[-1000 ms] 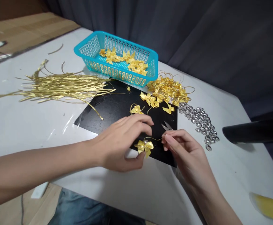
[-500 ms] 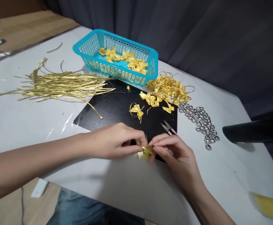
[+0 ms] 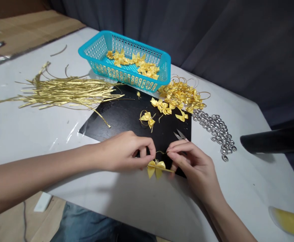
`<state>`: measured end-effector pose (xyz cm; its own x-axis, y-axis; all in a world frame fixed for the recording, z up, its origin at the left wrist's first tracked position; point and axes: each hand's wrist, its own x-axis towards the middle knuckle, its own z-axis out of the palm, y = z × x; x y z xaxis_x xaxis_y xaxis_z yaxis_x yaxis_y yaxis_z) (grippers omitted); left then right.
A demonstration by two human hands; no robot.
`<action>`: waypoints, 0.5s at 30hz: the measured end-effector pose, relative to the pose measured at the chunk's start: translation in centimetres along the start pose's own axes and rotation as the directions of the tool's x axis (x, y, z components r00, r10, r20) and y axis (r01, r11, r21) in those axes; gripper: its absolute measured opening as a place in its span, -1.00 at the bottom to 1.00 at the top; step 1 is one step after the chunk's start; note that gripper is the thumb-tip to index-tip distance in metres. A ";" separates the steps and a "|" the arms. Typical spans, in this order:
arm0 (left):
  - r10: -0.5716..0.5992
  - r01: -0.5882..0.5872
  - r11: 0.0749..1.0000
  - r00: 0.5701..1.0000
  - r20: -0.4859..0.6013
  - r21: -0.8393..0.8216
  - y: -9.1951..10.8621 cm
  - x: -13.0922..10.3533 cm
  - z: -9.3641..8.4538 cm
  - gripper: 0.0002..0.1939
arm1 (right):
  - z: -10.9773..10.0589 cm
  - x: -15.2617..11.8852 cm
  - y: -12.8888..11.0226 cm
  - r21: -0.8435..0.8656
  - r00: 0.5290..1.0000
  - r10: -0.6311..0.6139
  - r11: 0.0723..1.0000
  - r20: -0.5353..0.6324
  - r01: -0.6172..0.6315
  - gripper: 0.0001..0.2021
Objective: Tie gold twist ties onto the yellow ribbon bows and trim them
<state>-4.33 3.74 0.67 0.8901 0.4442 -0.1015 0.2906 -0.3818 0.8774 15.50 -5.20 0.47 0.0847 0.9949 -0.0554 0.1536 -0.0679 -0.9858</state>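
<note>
Between my hands hangs a yellow satin ribbon bow (image 3: 156, 169) with gold cord at its knot. My left hand (image 3: 126, 151) is closed in a pinch on the cord just above the bow. The thumb and forefinger of my right hand (image 3: 194, 161) pinch the other end of a thin gold cord (image 3: 162, 152), which spans the gap between the hands. A second gold strand crosses the bow toward my right fingers. Thread snips (image 3: 180, 135) lie on the black mat (image 3: 126, 117), partly hidden behind my right hand. A finished-looking bow with a cord loop (image 3: 147, 118) rests on the mat.
A turquoise basket (image 3: 126, 76) with yellow bows stands at the back. Left of it lies a pile of gold cords (image 3: 68, 92). Looped bows (image 3: 182, 94) and silver beads (image 3: 216, 129) are heaped on the right. A black cylindrical object (image 3: 273, 139) juts in from the right.
My right hand has moved slightly right, away from the left, drawing the thin cord out between them. The bow now shows more fully below my fingers.
</note>
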 end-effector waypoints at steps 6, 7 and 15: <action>-0.051 0.051 0.997 0.999 0.005 0.051 0.2 0.0 0.0 -0.88 | 0.1 0.3 0.4 0.030 1.000 -0.017 0.999 -0.017 0.018 -0.97; -0.056 0.056 0.997 0.998 0.003 0.058 0.3 0.0 0.0 -0.88 | 0.1 0.3 0.5 0.033 1.000 -0.017 0.999 -0.010 0.018 -0.96; 0.038 -0.040 0.999 0.998 -0.041 -0.031 -0.5 0.2 0.9 -0.88 | 0.7 0.2 0.9 0.066 0.996 -0.031 0.998 0.082 0.026 -0.90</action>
<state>-4.03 3.32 -0.22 0.8854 0.4624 -0.0482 0.2438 -0.3737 0.8949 14.99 -5.06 -0.58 -0.0008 0.9993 -0.0373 0.0909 -0.0371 -0.9952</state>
